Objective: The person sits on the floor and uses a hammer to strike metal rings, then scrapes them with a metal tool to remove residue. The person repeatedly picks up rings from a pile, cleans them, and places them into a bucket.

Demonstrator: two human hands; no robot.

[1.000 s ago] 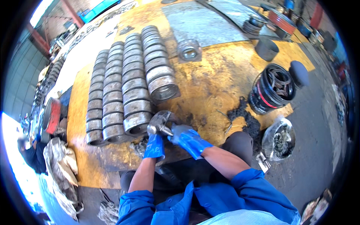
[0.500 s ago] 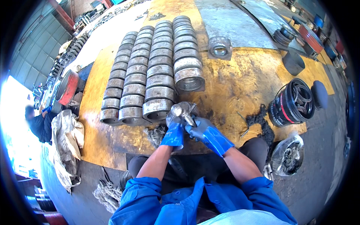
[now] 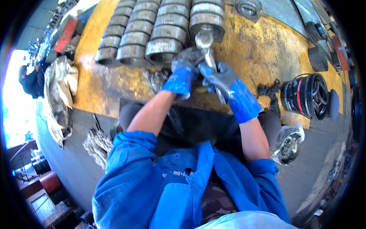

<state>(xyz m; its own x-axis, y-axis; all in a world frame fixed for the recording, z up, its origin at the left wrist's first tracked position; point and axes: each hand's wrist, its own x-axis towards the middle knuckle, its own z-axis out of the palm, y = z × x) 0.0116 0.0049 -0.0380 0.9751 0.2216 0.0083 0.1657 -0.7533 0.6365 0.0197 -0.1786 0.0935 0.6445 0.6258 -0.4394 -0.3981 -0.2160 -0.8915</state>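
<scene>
Both my hands wear blue gloves with darker, worn fingers. My right hand is closed round the shaft of a metal hammer, its rounded bright head pointing away from me and the shaft end sticking out below the fist. Close on its left, my left hand is bent over something greyish beside the hammer; its fingers are blurred and what they hold is unclear. Just beyond the hands stand rows of steel rings, laid end to end. A dark, dirty rag lies left of my left wrist.
A stained yellow board lies under the rings. At right stand a black bucket of rings and a clear plastic bag with dark contents. At left are a dirty sack, a bundle of grey fibres and a seated person.
My view has tilted down, so the rings sit higher in the picture. The hammer has swung more upright, its head farther from me, and its shaft now shows below my right hand.
</scene>
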